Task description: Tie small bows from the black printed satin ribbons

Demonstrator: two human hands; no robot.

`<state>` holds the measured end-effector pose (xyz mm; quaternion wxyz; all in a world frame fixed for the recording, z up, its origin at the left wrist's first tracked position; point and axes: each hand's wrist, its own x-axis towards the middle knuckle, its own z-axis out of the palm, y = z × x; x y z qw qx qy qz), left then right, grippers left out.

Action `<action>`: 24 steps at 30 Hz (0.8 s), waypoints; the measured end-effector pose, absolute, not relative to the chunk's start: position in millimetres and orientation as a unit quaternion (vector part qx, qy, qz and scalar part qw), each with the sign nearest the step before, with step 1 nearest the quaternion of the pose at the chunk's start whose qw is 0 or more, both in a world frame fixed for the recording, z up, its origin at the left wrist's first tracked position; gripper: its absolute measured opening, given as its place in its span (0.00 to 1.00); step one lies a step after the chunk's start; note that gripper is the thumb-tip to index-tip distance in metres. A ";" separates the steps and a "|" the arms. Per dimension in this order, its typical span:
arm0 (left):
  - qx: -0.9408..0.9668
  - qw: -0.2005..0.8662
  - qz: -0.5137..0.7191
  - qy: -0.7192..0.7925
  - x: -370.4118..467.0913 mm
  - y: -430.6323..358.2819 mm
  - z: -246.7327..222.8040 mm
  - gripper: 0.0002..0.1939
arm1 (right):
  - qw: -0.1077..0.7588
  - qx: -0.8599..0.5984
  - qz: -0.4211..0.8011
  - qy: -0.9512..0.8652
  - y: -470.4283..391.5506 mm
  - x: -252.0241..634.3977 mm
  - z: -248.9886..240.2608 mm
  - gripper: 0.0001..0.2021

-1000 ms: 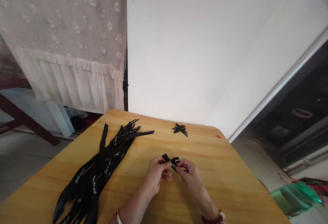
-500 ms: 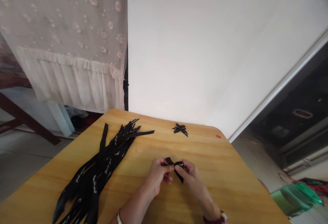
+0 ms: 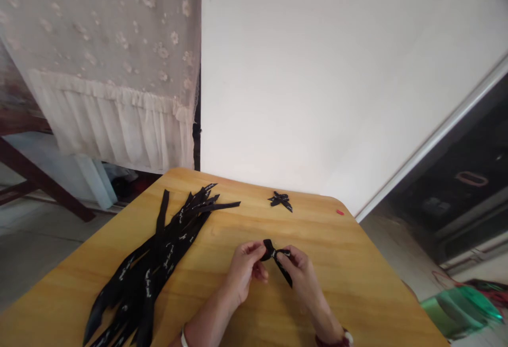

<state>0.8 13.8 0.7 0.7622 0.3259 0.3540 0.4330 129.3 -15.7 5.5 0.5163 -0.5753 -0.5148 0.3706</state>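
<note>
Between my two hands, just above the wooden table (image 3: 341,273), is a black ribbon bow (image 3: 273,253) with white lettering. My left hand (image 3: 249,265) pinches its left loop between thumb and forefinger. On the other side, my right hand (image 3: 298,268) grips the right loop, and a tail hangs down beside its fingers. The knot shows in the middle. To the left lies a pile of black ribbon strips (image 3: 159,254) with white script. Another black bow (image 3: 281,199) rests farther back on the table.
A small red piece (image 3: 340,212) lies near the table's back right corner. Behind the table rises a white panel (image 3: 301,82), with a lace curtain (image 3: 119,72) to its left. A green translucent container (image 3: 460,307) is on the floor at right.
The bow has turned and shifted slightly right; its knot and loops show more openly. My left fingers have moved from near the knot out to the left loop.
</note>
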 end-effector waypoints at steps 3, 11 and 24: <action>0.329 0.765 0.424 0.356 0.9 13.9 1.8 0.11 | 0.512 -0.576 0.350 -0.532 -15.5 129.6 3.4 0.12; 0.338 0.762 0.404 0.376 3.6 11.4 2.1 0.11 | 0.494 -0.587 0.318 -0.557 -17.1 125.1 3.8 0.11; 0.273 0.770 0.431 0.382 -2.9 14.4 1.8 0.12 | 0.471 -0.550 0.381 -0.575 -13.7 122.1 0.3 0.01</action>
